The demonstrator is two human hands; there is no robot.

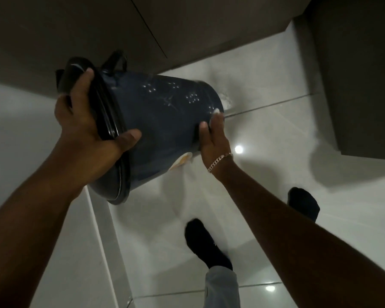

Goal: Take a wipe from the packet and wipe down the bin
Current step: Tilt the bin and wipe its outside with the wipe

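Note:
A dark blue bin (165, 112) with small punched-hole patterns is held in the air, tipped on its side, lid end to the left. My left hand (87, 130) grips the black lid and rim, thumb across the bin's side. My right hand (213, 138), with a chain bracelet on the wrist, is pressed against the bin's base end. A white wipe (226, 101) shows just past the base, by my right fingertips. A pale sticker (182, 160) is on the bin's lower side. No wipe packet is in view.
Glossy white floor tiles (276, 174) lie below, with my two feet in black socks (207, 243) on them. Dark cabinet fronts (120, 25) run along the top, and a dark unit (360, 74) stands at the right. A white surface (20, 130) is at the left.

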